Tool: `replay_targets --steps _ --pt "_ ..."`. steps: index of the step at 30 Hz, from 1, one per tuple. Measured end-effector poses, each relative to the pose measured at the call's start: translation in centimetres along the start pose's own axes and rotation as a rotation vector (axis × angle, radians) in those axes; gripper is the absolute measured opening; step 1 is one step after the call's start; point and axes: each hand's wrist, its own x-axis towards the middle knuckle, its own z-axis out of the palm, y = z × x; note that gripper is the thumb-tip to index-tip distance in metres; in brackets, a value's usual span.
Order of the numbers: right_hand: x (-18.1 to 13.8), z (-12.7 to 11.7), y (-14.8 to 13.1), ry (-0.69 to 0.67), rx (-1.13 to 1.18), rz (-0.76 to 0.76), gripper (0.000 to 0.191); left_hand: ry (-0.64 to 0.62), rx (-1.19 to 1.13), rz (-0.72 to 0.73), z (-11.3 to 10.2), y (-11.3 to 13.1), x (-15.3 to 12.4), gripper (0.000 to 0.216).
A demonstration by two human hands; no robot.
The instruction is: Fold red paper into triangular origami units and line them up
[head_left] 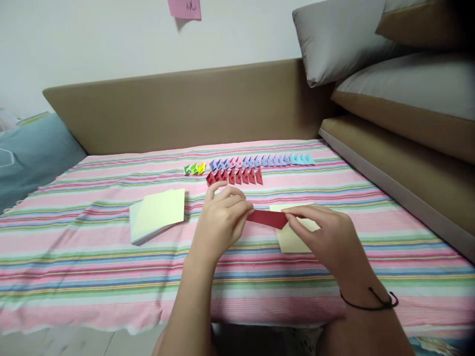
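A dark red folded strip of paper (pixel 267 218) is stretched between my two hands above the striped cloth. My left hand (pixel 224 217) pinches its left end between thumb and fingers. At the other end, my right hand (pixel 322 230) grips the corner with thumb and forefinger. Under the strip and my right hand lies a pale yellow sheet (pixel 293 242), partly covered. Beyond my hands stands a row of small red folded paper boats (pixel 238 176). Behind it runs a longer row of purple, pink and blue paper boats (pixel 270 160).
Left of my hands lies a stack of paper (pixel 159 215), pale yellow on top. Green and yellow paper boats (pixel 194 168) sit at the rows' left end. A brown backrest (pixel 193 109) borders the striped cloth (pixel 92 267) behind; grey and brown cushions (pixel 404 94) pile up right.
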Motion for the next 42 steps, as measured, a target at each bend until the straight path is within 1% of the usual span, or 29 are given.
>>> replay_targets --steps 1,4,6,7,9,10,12,14,16,19,22,24,27,37,42 --pt "-0.1 -0.4 0.5 0.014 -0.025 0.015 0.013 0.013 0.011 -0.020 -0.4 -0.4 -0.2 0.015" --pt "-0.3 -1.7 1.7 0.064 -0.066 0.132 0.014 0.069 0.022 -0.123 -1.4 -1.4 -0.7 0.013" --pt "-0.3 -2.1 1.9 0.062 -0.029 0.236 0.014 0.134 -0.042 -0.255 -1.6 -1.7 -0.9 0.012" --pt "-0.2 -2.2 1.7 0.049 0.031 0.293 0.015 0.169 -0.117 -0.345 -1.4 -1.6 -0.9 0.011" --pt "0.0 -1.7 1.0 -0.006 0.231 0.401 0.018 0.242 -0.372 -0.564 -0.4 -1.0 -0.8 0.012" --pt "0.1 -1.3 0.5 -0.051 0.367 0.443 0.022 0.240 -0.546 -0.678 0.3 -0.6 -0.6 0.014" --pt "0.3 -0.3 -0.3 -0.175 0.627 0.487 0.030 0.228 -0.897 -0.845 1.9 0.3 -0.3 0.017" --pt "0.5 0.6 -0.9 -0.245 0.808 0.535 0.031 0.223 -1.133 -0.955 3.2 1.1 -0.1 0.019" --pt "0.5 1.2 -1.2 -0.218 0.896 0.587 0.028 0.213 -1.261 -1.025 4.0 1.7 0.1 0.020" --pt "0.4 1.2 -1.1 -0.161 0.908 0.634 0.023 0.150 -1.325 -1.055 4.2 2.1 0.3 0.019" --pt "0.4 0.9 -0.9 -0.205 0.896 0.613 0.024 0.044 -1.362 -1.027 3.9 2.1 0.4 0.021" --pt "0.4 0.8 -0.9 -0.243 0.887 0.583 0.023 0.008 -1.378 -1.022 3.7 2.2 0.5 0.023" --pt "0.4 1.0 -1.0 -0.243 0.877 0.575 0.024 0.020 -1.366 -1.025 3.7 2.2 0.4 0.023" --pt "0.5 1.1 -1.0 -0.133 0.851 0.580 0.028 -0.005 -1.398 -0.993 3.4 2.0 0.4 0.025" --pt "0.3 1.1 -1.0 -0.088 0.854 0.587 0.025 -0.009 -1.378 -0.994 3.2 2.0 0.4 0.023"
